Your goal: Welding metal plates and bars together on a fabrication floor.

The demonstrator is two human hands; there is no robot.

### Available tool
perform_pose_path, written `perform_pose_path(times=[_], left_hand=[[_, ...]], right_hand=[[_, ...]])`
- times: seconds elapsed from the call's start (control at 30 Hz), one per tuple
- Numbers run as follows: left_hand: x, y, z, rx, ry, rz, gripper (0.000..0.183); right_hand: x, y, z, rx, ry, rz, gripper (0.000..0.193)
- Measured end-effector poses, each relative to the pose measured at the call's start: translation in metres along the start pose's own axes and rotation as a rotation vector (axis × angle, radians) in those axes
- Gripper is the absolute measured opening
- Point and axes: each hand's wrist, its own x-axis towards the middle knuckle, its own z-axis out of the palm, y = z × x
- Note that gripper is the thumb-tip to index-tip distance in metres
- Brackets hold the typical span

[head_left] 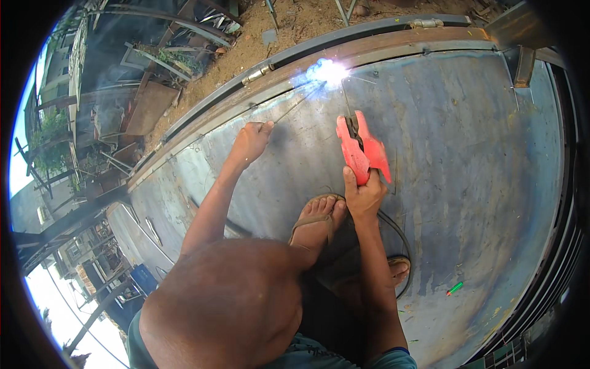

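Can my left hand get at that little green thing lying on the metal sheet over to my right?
Probably not as things stand: the left hand holds a thin rod far across from the green thing, with the right forearm and bent knee between.

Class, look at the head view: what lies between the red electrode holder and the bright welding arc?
A thin welding rod runs from the red holder, gripped by the right hand, up to the arc; around it is bare metal sheet.
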Motion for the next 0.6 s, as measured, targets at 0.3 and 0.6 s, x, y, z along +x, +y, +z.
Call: perform_pose_path(times=[0.3,0.6], left_hand=[[-0.0001,-0.0042,-0.0012,-0.014,-0.024,0.045,0.056],[0.0011,-0.0026,0.0003,0.011,-0.011,0.026,0.056]], right_hand=[[-0.0001,-0.0011,-0.0004,0.059,0.07,-0.041,0.045],[0.001,0.0036,-0.0003,-0.01,0.011,-0.001,0.048]])
